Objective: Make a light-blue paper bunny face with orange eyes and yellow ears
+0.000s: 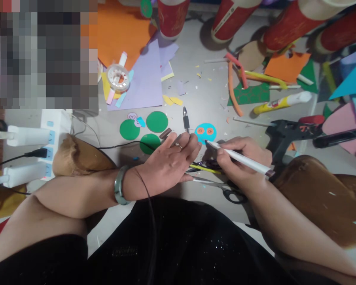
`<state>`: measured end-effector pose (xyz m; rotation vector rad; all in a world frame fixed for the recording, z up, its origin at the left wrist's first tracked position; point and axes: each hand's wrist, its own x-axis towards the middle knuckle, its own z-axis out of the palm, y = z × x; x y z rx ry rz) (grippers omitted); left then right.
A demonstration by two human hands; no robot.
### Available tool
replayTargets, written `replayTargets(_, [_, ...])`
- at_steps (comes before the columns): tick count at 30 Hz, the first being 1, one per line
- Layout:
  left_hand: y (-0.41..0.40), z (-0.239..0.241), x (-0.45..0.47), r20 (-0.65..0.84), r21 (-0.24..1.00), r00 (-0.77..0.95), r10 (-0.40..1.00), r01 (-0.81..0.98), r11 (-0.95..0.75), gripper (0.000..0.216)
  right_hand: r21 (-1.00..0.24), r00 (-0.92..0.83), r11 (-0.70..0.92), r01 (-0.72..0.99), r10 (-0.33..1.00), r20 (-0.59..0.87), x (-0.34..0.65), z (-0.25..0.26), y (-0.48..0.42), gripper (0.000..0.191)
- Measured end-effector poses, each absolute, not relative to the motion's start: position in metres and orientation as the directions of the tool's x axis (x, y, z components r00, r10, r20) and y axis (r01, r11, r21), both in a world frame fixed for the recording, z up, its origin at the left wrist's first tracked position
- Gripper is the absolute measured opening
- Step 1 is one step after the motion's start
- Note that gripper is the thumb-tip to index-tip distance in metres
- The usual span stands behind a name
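Note:
A white marker is gripped in my right hand, its dark tip at the lower part of a blue paper circle. Two orange rings with dark centres sit on that circle like eyes. My left hand lies flat, fingers stretched, with its fingertips at the circle's left edge. A pen sticks out beyond those fingers, its lower end hidden by them. Green paper circles lie left of the pen, one partly behind my left hand. Below my hands are scissors with dark handles.
A black glue gun and a yellow glue stick lie at the right. Red paper cups line the far side. Purple paper and a tape roll are upper left; a power strip with plugged chargers is at the left.

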<state>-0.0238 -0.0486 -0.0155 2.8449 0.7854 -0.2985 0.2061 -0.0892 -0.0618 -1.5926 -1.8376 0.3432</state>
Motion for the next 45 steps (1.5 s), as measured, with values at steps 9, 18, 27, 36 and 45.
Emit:
replayTargets(9, [-0.0479, -0.0178, -0.0242, -0.206, 0.078, 0.853, 0.480, 0.503, -0.861, 0.084, -0.627, 0.019, 0.120, 0.770, 0.977, 0.210, 0.2067, -0.0645, -0.0896, 0.013])
replayTargets(18, [-0.0468, -0.0151, -0.0253, -0.226, 0.109, 0.854, 0.469, 0.500, -0.859, 0.081, -0.616, -0.023, 0.187, 0.765, 0.964, 0.264, 0.2068, -0.0606, -0.0874, 0.007])
replayTargets(27, [-0.0481, -0.0175, -0.0248, -0.191, 0.073, 0.857, 0.478, 0.498, -0.864, 0.082, -0.623, 0.001, 0.169, 0.764, 0.965, 0.263, 0.2059, -0.0631, -0.0883, 0.008])
replayTargets(36, [-0.0486, -0.0172, -0.0249, -0.193, 0.057, 0.853, 0.484, 0.503, -0.863, 0.081, -0.610, 0.050, 0.122, 0.783, 0.965, 0.257, 0.2052, -0.0637, -0.0903, 0.010])
replayTargets(45, [-0.0475, -0.0156, -0.0245, -0.216, 0.106, 0.847, 0.486, 0.515, -0.850, 0.078, -0.621, 0.032, 0.141, 0.771, 0.965, 0.259, 0.2045, -0.0642, -0.0888, 0.009])
